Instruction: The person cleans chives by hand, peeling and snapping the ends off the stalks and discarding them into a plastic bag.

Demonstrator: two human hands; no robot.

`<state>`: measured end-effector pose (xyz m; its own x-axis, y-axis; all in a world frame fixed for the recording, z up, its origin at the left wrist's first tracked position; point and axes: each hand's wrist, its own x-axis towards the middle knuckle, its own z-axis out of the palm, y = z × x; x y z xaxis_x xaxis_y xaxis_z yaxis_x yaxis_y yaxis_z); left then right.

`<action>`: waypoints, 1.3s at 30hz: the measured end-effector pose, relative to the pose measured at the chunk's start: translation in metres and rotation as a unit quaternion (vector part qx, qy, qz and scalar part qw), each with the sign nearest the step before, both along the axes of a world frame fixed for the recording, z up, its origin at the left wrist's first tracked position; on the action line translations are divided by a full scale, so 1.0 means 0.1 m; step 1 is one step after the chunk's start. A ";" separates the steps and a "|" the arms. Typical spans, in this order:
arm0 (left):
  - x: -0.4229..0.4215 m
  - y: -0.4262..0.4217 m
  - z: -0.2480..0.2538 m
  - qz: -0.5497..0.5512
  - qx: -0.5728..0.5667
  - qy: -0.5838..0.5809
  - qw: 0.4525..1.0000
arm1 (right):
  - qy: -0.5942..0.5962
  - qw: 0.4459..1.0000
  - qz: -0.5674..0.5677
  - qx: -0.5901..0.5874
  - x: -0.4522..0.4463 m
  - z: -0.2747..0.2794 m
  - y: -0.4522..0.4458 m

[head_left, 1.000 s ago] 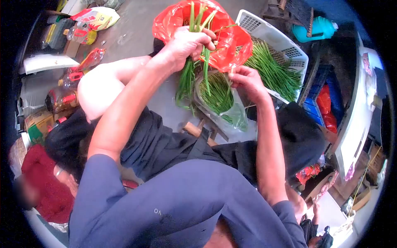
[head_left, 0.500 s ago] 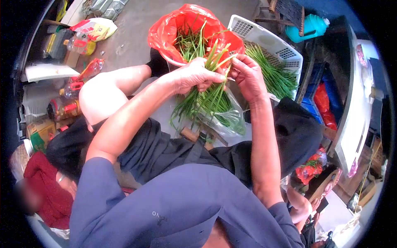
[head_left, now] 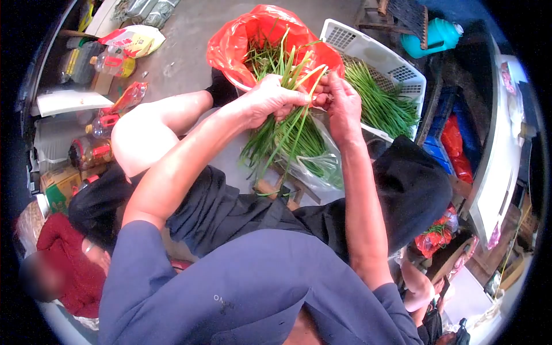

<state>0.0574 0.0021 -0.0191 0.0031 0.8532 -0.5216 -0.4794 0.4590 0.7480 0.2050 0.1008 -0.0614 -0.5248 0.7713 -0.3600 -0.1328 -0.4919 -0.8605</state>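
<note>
My left hand is closed around a bunch of green chives, whose pale ends point up and to the right. Close beside it, my right hand pinches at those pale ends, its fingertips partly hidden. Under both hands, more chives lie in a clear plastic bag in front of my lap. Just beyond my hands stands a bucket lined with a red plastic bag, with loose chive bits inside. A white plastic basket to the right holds long chives.
Bottles and a cardboard box stand on the left. A person in a dark red top is at lower left, and another person's leg shows at lower right. A teal jug sits at upper right.
My right hand has shifted slightly left and down, with its fingers now closer to my left hand. The left hand keeps its hold on the chives.
</note>
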 end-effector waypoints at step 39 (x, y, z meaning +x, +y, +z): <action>0.00 0.00 -0.09 -0.030 -0.002 0.155 0.987 | -0.136 0.967 0.005 0.215 -0.19 -0.20 -0.13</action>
